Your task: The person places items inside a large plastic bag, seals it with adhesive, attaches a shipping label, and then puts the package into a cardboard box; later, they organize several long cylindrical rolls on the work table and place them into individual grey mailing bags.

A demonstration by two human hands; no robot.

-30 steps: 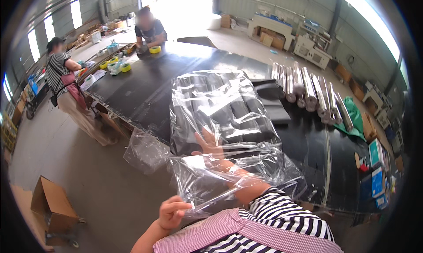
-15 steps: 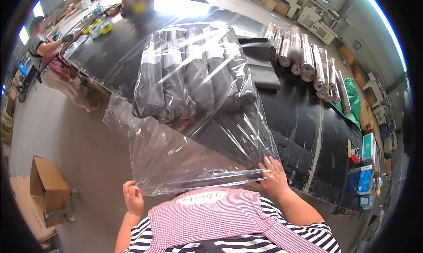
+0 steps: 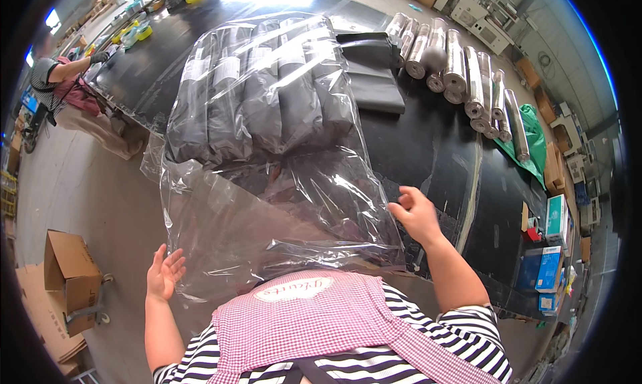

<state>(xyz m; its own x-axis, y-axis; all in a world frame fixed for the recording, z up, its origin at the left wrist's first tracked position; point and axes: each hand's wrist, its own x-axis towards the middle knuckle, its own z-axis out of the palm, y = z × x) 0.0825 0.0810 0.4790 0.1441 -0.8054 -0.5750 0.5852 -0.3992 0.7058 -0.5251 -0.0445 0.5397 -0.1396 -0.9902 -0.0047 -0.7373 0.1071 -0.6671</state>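
Observation:
A large clear plastic bag [image 3: 221,213] lies over the near edge of the black table [image 3: 438,137]. Several dark plastic-wrapped rolls [image 3: 263,110] with pale labels sit side by side in its far part. The bag's loose near end hangs toward my apron. My left hand [image 3: 165,272] is open beside the bag's lower left edge, fingers apart, holding nothing. Next to the bag's right edge, my right hand [image 3: 416,213] hovers open, its fingers loosely bent and the thumb apart from them. Whether its thumb brushes the film, I cannot tell.
Folded black sheeting [image 3: 371,73] lies right of the rolls. Beyond it are several shiny wrapped rolls [image 3: 455,66] and a green sheet [image 3: 530,143]. Blue boxes [image 3: 550,270] stand at right. A cardboard box [image 3: 73,280] is on the floor at left. A co-worker [image 3: 73,93] stands far left.
Both hands have come away from the bag's near end, the left outward and the right farther up along the edge. The bag's near end has slackened, and the view has shifted.

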